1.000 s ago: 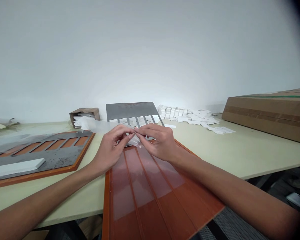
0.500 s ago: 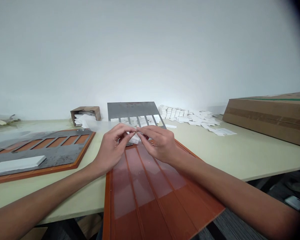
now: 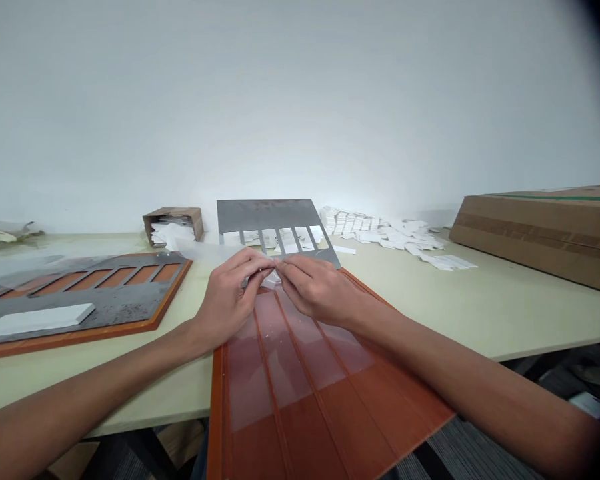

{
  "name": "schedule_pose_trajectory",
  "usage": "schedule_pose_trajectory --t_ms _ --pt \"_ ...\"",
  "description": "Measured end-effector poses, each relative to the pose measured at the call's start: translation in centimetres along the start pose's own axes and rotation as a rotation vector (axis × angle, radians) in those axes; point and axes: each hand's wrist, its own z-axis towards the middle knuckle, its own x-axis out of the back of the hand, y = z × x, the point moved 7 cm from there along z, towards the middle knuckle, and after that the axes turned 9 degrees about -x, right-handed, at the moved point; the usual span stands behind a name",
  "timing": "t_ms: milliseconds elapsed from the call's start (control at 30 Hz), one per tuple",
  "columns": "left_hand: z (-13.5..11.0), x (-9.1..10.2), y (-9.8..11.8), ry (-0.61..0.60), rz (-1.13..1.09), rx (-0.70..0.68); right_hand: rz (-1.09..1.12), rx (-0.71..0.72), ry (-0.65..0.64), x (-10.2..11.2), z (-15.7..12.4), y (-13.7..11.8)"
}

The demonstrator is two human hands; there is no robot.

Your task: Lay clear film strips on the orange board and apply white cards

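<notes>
My left hand (image 3: 233, 290) and my right hand (image 3: 313, 287) meet fingertip to fingertip above the far end of an orange-brown grooved board (image 3: 325, 407). Both are closed in a pinch. Whatever lies between the fingertips is too small and too hidden to name. Just below them, a small white piece (image 3: 271, 280) shows partly between the hands. Clear film-like sheets (image 3: 250, 373) lie in the lanes of the board. Behind my hands, a grey metal plate with slots (image 3: 265, 213) leans over white paper slips.
On the left, a second orange board (image 3: 167, 303) carries a slotted grey plate (image 3: 130, 310), a white block (image 3: 40, 320) and translucent film (image 3: 105, 259). A small carton of papers (image 3: 197, 223), a heap of white slips (image 3: 400, 237) and a large cardboard box (image 3: 535, 237) stand along the wall.
My right fingers have drawn closer together, and the fingertips of both hands remain touching. The view has shifted slightly; the boards and papers keep their places.
</notes>
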Motion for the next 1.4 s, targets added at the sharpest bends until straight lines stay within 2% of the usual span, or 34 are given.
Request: schedule_pose_trajectory --t_ms 233,433,533,700,967,1200,1400 --pt "-0.2 -0.1 -0.4 -0.017 -0.025 0.090 -0.001 0.005 0.018 0.6 0.3 -0.1" --pt "-0.5 -0.3 -1.3 0.008 -0.105 0.219 0.329 -0.185 0.035 0.9 0.7 1.5" --pt "-0.5 -0.5 -1.7 -0.001 -0.126 0.256 0.414 -0.198 0.044 0.8 0.7 1.8" --pt "-0.3 -0.5 -1.5 -0.019 -0.103 0.204 0.362 -0.117 0.036 0.9 0.6 1.6" --pt "0.1 -0.3 -0.5 -0.042 0.006 0.072 0.156 -0.008 -0.130 0.4 0.7 0.8" --pt "0.1 -0.3 -0.1 -0.052 0.022 0.081 0.054 0.048 -0.084 0.2 0.3 0.6" --pt "0.2 -0.3 -0.5 -0.049 0.005 0.124 0.109 -0.039 -0.037 0.6 0.5 0.9"
